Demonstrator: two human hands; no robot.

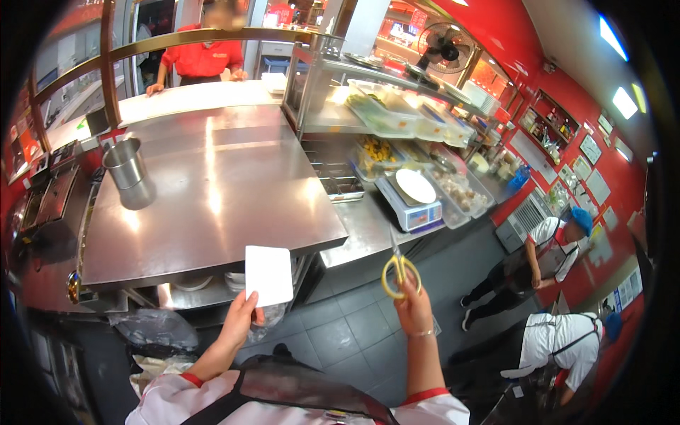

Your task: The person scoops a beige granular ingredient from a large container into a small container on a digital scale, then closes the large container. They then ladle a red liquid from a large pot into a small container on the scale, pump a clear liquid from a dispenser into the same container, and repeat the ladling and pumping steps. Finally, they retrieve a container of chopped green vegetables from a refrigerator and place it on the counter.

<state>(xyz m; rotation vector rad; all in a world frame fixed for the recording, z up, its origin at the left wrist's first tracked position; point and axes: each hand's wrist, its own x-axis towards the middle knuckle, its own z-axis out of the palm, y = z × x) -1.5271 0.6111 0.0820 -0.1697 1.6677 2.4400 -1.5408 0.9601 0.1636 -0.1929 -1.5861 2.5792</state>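
My left hand grips a flat white rectangular piece with rounded corners by its lower left edge. Whether it is a dish or a plastic sheet I cannot tell. Clear plastic shows just below it; whether my hand holds that too is unclear. In my right hand is a pair of scissors with yellow handles, its blades pointing away from me. Both hands are raised in front of the near edge of a stainless-steel worktable.
A steel pot stands on the worktable's left. To the right are a digital scale bearing a white plate and clear food tubs. Two co-workers are at the right; another person stands behind the counter.
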